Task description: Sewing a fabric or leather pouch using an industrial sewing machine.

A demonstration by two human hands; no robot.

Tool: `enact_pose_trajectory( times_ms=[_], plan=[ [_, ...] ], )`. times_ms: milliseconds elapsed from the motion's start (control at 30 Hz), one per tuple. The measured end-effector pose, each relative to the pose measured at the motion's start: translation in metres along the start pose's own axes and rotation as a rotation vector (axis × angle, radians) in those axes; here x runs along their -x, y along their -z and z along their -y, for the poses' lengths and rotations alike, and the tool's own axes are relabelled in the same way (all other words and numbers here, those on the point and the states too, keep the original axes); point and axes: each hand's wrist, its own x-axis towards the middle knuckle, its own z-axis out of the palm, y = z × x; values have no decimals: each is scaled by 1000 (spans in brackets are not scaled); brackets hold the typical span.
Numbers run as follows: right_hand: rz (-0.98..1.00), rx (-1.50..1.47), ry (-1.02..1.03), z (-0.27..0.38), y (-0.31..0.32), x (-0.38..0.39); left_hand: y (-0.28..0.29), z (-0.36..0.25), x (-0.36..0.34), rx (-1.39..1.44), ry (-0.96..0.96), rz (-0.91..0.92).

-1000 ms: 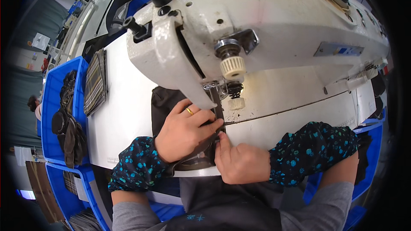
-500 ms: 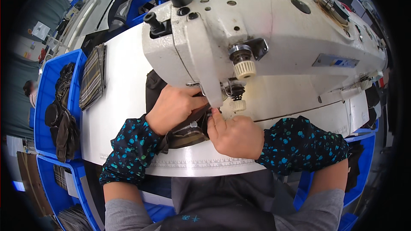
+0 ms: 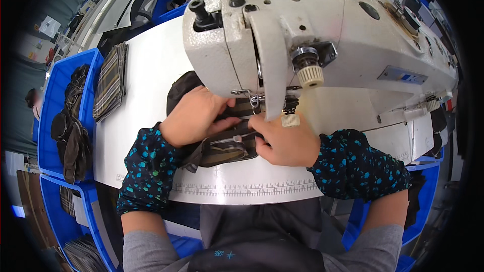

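Note:
A dark brown piece of striped cloth with a zipper (image 3: 218, 158) lies under the head of a white sewing machine (image 3: 217, 55). Its metal zipper part shows near the front of the cloth. My left hand (image 3: 191, 116) is closed on the cloth from the left, thumb pointing right and apart from the bent index finger; its other fingers are mostly hidden. From the right, my right hand (image 3: 290, 141) pinches the cloth close to the presser foot (image 3: 256, 102), fingers curled. The machine's arm partly covers that fingertip area.
Plaid cloth pieces (image 3: 111, 83) are stacked at the table's left edge. Beyond them stands a blue bin (image 3: 43, 136) of dark cloth items, with another blue bin (image 3: 50, 206) below. A printed ruler (image 3: 247, 189) runs along the white table's (image 3: 146, 65) front edge.
My left hand has shifted left and my right hand slightly right. The cloth now lies more spread out, and its striped surface shows between my hands. The view has shifted a little too.

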Motion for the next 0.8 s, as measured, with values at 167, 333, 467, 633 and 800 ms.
enact_pose_trajectory(
  times_ms=[167,333,467,633,800],
  plan=[
    [38,-43,201,12,6,8,9,53,9,-126,43,-395],
    [73,90,296,13,10,8,9,56,6,-376,-9,-506],
    [-107,324,386,13,8,13,5,16,5,-444,-57,-519],
    [-267,347,504,17,16,8,-15,-61,22,204,-274,-264],
    [-369,371,470,16,12,8,-27,-53,21,-153,-126,-218]
  ],
)
